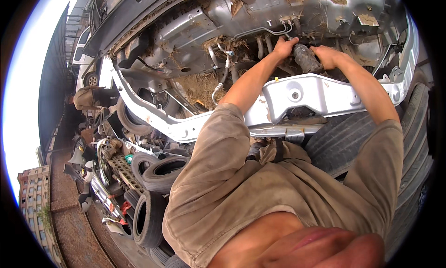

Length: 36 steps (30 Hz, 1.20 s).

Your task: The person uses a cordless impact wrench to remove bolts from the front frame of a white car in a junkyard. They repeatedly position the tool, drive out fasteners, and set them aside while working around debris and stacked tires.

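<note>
Dark cylindrical part (pixel 306 58), dusty and ribbed, sits deep in the stripped engine bay of a silver car (pixel 260 17), just behind the silver front crossmember (pixel 320 95) and below a run of thin metal pipes (pixel 260 32). Both hands are on it. The left hand (pixel 284 47) grips its upper end, fingers curled together around the top where the pipes meet it. The right hand (pixel 328 56) clamps the lower side of the same part, fingers wrapped over it and the thumb hidden behind. Both forearms reach up across the crossmember, bare below short sleeves of a tan, dirt-marked shirt (pixel 260 189).

Dry straw-like debris (pixel 202 88) lies over the bay floor and clings to the firewall. A curved silver hose (pixel 218 89) hangs just left of the left forearm. A large worn tyre (pixel 413 142) stands at the right edge, touching the car body and close beside the right upper arm.

On the left, well apart from the hands, several loose tyres (pixel 158 173) lie stacked on the ground among scrap parts (pixel 116 161). Further off, another person in a tan top (pixel 86 98) bends near a white vehicle (pixel 86 63), beside a long dark fence (pixel 53 82)
</note>
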### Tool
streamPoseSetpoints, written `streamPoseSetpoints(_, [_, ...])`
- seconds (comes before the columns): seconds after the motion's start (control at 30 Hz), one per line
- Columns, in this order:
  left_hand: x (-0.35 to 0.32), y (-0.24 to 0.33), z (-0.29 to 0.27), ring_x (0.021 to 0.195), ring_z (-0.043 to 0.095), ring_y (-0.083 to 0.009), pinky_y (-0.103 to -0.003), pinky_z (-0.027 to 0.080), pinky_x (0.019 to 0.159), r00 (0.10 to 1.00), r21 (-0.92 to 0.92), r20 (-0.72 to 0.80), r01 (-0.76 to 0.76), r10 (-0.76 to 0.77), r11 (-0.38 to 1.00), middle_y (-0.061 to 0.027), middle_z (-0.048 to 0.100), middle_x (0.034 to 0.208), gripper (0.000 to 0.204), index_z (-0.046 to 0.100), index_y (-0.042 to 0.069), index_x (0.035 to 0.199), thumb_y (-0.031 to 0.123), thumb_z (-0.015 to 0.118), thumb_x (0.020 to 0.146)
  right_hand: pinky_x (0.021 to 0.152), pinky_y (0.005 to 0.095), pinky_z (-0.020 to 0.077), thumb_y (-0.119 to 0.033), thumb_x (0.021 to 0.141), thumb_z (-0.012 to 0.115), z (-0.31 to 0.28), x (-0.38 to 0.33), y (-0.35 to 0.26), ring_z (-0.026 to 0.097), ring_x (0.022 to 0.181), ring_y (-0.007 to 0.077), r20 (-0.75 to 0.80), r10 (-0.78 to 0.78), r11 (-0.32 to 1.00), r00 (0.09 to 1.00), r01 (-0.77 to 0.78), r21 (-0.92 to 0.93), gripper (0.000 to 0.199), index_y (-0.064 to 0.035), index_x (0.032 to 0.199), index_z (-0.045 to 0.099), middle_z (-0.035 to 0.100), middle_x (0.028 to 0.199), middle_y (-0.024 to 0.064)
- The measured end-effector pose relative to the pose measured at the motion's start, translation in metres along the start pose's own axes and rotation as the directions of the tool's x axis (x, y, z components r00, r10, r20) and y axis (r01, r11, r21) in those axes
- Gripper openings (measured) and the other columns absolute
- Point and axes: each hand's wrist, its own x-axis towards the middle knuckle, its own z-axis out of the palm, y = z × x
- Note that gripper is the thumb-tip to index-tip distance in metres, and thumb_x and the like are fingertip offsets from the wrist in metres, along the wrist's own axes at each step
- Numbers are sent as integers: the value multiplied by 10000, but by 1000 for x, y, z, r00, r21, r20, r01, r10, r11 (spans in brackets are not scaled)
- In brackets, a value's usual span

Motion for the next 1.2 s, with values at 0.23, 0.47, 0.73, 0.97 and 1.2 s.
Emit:
streamPoseSetpoints(0.23, [-6, 11, 8, 731, 590, -196, -342, 461, 525, 999, 8, 4, -35, 35, 999, -131, 621, 973, 492, 551, -29, 1160, 336, 606, 836, 925, 408, 437, -130, 602, 739, 20, 10, 20, 517, 1103, 405, -109, -7, 999, 994, 2, -44, 782, 107, 1249, 368, 559, 1129, 292])
streamPoseSetpoints(0.47, [5, 1, 8, 928, 610, -241, -355, 507, 669, 999, 66, 15, -36, 35, 997, -172, 615, 1107, 549, 572, -59, 1157, 337, 641, 782, 1022, 336, 361, -150, 617, 775, 25, 7, 23, 500, 1175, 290, 4, 37, 977, 999, -36, 211, 925, 37, 1375, 279, 527, 1243, 212])
streamPoseSetpoints(0.73, [-4, 17, 13, 893, 597, -256, -404, 475, 724, 997, 22, -14, 72, -72, 997, -145, 625, 1058, 455, 643, -19, 1027, 378, 572, 814, 1002, 325, 375, -115, 594, 807, 1, -3, -2, 511, 1126, 207, 135, 115, 921, 984, -157, 357, 848, -10, 1319, 381, 541, 1236, 126])
streamPoseSetpoints(0.97, [-4, 25, 8, 469, 289, -107, -312, 323, 545, 914, -465, 321, 379, -247, 800, 25, 351, 570, 191, 485, 133, 712, 285, 532, 818, 830, 306, 460, -128, 578, 861, -35, -25, -1, 597, 897, 160, 178, 43, 819, 983, -137, 558, 503, -23, 1006, 618, 673, 961, 52])
streamPoseSetpoints(1.2, [-63, 68, 37, 451, 212, -98, -305, 286, 529, 882, -578, 433, 430, -186, 694, 48, 239, 546, 160, 412, 163, 796, 247, 544, 833, 852, 313, 457, -133, 522, 879, -83, -80, 15, 587, 944, 152, 58, 40, 947, 998, -56, 317, 620, -29, 1070, 608, 666, 995, 62])
